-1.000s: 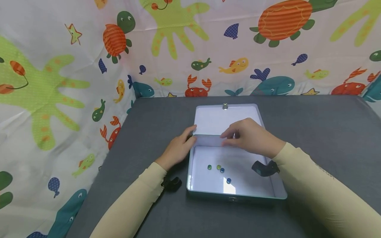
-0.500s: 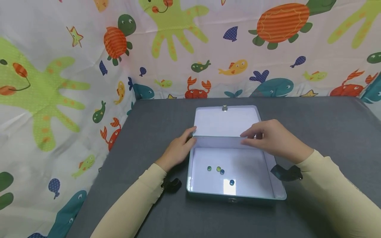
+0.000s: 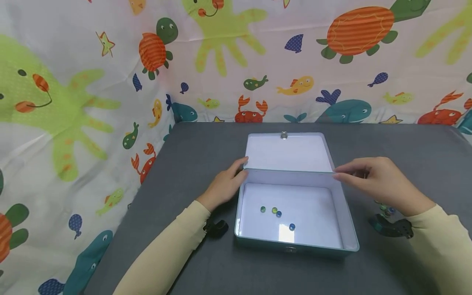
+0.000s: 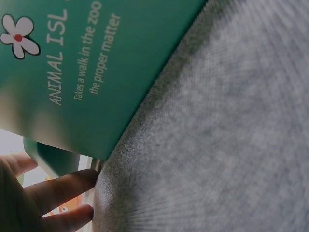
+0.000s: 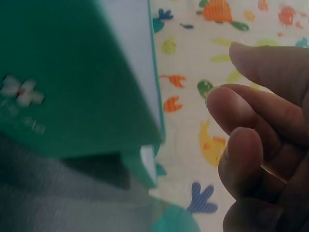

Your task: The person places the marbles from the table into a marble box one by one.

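Observation:
A hinged tin box (image 3: 295, 248), green outside and white inside, stands with its lid (image 3: 289, 151) laid back. Several small glass marbles (image 3: 278, 214) lie on its floor. My left hand (image 3: 223, 185) rests at the back left corner by the hinge, thumb at the rim and fingers extended; its fingers (image 4: 67, 186) show beside the green wall in the left wrist view. Beside the back right corner is my right hand (image 3: 381, 182), thumb and fingertips near the hinge. In the right wrist view its loosely bent fingers (image 5: 241, 150) hold nothing and stand apart from the box.
More marbles (image 3: 387, 210) lie on the grey table (image 3: 199, 143) to the right of the box, partly hidden by the right hand and its wrist camera (image 3: 391, 226). A sea-animal-print curtain (image 3: 221, 90) hangs behind and to the left.
My right hand has moved right, from over the box's middle to beside its back right corner. One blue marble has rolled slightly right inside. The left hand has stayed at the corner.

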### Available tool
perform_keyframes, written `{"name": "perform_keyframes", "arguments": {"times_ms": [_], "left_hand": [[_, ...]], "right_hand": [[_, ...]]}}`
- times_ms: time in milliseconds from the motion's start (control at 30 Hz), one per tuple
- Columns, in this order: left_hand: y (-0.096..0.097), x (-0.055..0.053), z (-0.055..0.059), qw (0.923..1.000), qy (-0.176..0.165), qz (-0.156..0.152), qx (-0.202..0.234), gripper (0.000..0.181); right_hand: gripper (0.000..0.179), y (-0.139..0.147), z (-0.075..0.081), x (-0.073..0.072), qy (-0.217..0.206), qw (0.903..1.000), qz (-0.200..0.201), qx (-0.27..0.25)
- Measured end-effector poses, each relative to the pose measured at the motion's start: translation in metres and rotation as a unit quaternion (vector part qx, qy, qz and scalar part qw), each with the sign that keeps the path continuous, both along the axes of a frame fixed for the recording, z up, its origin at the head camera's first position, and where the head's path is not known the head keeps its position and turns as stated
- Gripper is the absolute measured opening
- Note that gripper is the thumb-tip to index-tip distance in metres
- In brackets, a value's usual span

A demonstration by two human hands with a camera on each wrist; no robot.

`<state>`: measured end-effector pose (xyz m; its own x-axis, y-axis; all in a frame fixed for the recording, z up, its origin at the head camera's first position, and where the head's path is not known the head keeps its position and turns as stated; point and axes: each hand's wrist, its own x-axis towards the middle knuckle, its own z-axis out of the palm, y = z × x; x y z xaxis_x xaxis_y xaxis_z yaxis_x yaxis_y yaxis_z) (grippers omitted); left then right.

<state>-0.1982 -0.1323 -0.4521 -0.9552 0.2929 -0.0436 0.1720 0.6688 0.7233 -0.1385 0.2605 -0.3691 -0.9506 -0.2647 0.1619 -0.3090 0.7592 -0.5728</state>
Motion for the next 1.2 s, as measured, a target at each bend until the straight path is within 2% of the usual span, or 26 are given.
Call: {"name": "perform_keyframes", "arguments": {"times_ms": [133,367,567,1200], "left_hand": [[0.003,-0.001,0.000,1.0000,-0.002,-0.002,-0.002,0.061],[-0.003,0.001,-0.001,0.9999,-0.004,0.011,-0.003,0.060],[0.000,-0.001,0.000,1.0000,-0.001,0.001,-0.003,0.059],[0.003,-0.001,0.001,1.0000,-0.004,-0.002,0.001,0.060]], "right_hand": [[0.025,0.018,-0.006,0.004,-0.011,0.9996,-0.027,0.002],[0.029,0.036,-0.020,0.000,-0.038,0.9984,-0.041,-0.012],[0.036,0.054,-0.034,0.005,-0.064,0.9949,-0.077,-0.001],[0.044,0.100,-0.071,0.005,-0.086,0.9883,-0.120,0.038]]}}
